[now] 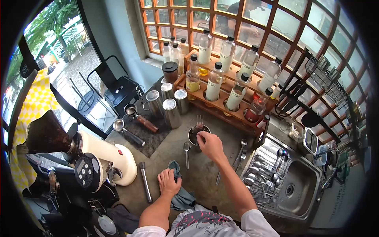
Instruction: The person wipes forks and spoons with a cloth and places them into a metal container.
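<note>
The nearer right hand [211, 144] bends over a cup [192, 137], a fork [199, 121] pointing tines-away just beyond its fingertips. Left hand [169, 183] touches a cloth [182, 200]. Neither grip is clear.

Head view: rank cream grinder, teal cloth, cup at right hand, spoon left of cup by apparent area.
1. Cream grinder
2. Teal cloth, partly under the left hand
3. Cup, partly covered by the right hand
4. Spoon, thin
</note>
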Tool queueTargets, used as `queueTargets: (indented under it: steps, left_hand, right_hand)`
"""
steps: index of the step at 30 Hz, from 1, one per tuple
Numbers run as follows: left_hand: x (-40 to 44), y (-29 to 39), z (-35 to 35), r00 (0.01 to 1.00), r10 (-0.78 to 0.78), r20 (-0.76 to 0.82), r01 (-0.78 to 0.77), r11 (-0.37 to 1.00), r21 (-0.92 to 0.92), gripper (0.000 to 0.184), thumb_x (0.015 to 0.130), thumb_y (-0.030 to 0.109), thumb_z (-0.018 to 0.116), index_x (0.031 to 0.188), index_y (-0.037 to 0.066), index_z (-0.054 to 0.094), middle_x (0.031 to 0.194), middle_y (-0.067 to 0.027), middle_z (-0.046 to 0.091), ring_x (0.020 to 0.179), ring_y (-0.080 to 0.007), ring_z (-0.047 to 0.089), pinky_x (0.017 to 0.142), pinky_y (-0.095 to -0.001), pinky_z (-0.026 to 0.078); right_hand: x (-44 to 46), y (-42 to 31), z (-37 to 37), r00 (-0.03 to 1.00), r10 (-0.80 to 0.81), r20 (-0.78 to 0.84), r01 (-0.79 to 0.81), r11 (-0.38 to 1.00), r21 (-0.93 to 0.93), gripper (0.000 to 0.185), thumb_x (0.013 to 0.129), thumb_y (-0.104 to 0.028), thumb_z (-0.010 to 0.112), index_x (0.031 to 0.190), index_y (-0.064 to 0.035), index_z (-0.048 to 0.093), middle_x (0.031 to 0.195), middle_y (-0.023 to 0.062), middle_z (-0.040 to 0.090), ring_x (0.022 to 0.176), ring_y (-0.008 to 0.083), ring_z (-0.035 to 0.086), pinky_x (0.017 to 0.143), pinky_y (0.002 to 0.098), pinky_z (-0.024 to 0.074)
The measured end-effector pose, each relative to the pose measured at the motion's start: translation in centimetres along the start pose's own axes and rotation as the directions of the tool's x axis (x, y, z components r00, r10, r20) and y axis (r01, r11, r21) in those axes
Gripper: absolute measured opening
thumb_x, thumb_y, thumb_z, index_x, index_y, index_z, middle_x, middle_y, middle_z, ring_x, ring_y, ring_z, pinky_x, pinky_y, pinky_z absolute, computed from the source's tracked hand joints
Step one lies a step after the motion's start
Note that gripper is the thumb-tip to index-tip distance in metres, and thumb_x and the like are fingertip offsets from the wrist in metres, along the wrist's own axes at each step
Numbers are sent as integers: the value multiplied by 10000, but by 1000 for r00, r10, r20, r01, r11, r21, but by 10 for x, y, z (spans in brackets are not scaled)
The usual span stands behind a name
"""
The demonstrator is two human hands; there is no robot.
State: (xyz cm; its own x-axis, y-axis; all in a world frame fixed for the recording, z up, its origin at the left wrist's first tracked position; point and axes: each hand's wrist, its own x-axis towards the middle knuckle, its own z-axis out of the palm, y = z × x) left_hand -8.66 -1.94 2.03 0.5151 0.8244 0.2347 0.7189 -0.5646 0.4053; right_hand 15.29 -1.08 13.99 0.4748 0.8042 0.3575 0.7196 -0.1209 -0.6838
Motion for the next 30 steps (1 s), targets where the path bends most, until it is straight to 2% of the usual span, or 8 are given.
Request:
queueTargets:
  steps: [3,6,11,14,18,22,27,30]
  left_hand:
    - [1,-1,0,1000,4,-4,-5,1000,-1,434,714,286,600,1075,58,524,1089,-108,492,1083,-291,427,959,-444,286]
    - [2,-1,-1,1000,3,-5,-3,1000,-4,433,716,289,597,1074,57,523,1089,-110,492,1081,-292,429,960,-445,286]
    - [-1,-2,0,1000,2,1,-2,1000,3,434,717,295,597,1070,54,523,1091,-111,493,1082,-293,430,967,-448,284]
    - [0,-2,1,1000,10,-10,-11,1000,-1,435,717,298,599,1068,52,523,1092,-111,494,1087,-293,429,970,-449,282]
    - [-1,-1,3,1000,9,-11,-9,1000,1,441,718,301,600,1072,50,523,1095,-111,496,1093,-291,428,973,-445,281]
    - [0,-2,3,999,17,-33,-17,1000,8,443,720,301,601,1077,52,522,1094,-109,498,1097,-287,428,976,-438,280]
    - [-3,-3,3,999,9,-36,-8,1000,6,444,719,299,603,1080,53,521,1091,-106,497,1099,-285,428,978,-433,278]
    - [-3,-2,3,999,6,-39,-6,1000,1,442,719,296,603,1079,53,520,1093,-105,496,1100,-285,427,979,-433,277]
  right_hand:
    - [-3,1,1,1000,10,4,-10,1000,-12,178,838,-229,583,872,-64,641,798,132,646,737,329,622,632,402,486]
    - [-8,1,-6,994,77,-75,-68,991,117,190,841,-232,577,880,-59,643,828,127,651,749,320,625,650,395,494]
    - [-52,26,-29,968,181,-172,-165,981,104,211,832,-239,600,846,-33,647,809,151,640,707,327,619,641,390,489]
    - [-90,50,-35,938,340,69,-318,921,-225,238,815,-266,623,877,-36,623,786,137,638,754,329,620,663,410,489]
    - [-127,58,-27,922,387,7,-354,850,-390,270,791,-276,648,946,-63,594,786,131,643,790,338,617,682,433,490]
    - [-142,59,-24,898,440,18,-393,819,-417,235,807,-269,619,957,-98,563,877,140,635,796,369,623,659,473,500]
    - [-148,64,-18,884,466,47,-426,842,-331,226,811,-255,614,952,-85,565,911,143,621,788,371,623,665,468,496]
    - [-146,69,-27,866,499,-7,-496,858,-133,256,808,-233,628,1008,-81,577,958,152,612,876,351,601,704,436,485]
